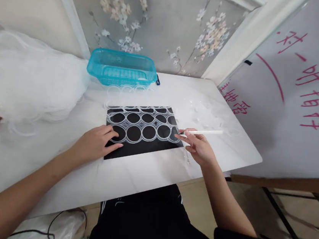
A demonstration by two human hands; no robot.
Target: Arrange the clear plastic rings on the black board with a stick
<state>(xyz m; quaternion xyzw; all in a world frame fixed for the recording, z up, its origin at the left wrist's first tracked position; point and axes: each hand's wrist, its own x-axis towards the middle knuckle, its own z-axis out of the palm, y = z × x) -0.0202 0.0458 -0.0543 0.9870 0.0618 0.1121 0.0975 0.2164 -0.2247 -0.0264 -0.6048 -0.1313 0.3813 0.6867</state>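
Observation:
A translucent sheet with rows of round white-edged rings (132,123) lies over a black mat (141,150) on the table. My left hand (95,143) rests on the left end of the sheet and mat, its fingers apart and pressing down. In my right hand (200,148) a slim white pen-shaped tool (206,132) is pinched, its dark tip pointing left at the ring at the sheet's right end. I cannot make out the exact kind of tip. The far edge of the sheet extends past the mat toward a blue basket (122,68).
A large heap of clear ring-shaped plastic (29,74) covers the table's left side. Small clear scraps (203,115) lie right of the mat. A small dark blue object (158,80) sits beside the basket. The whiteboard (294,146) stands close to the table's right edge.

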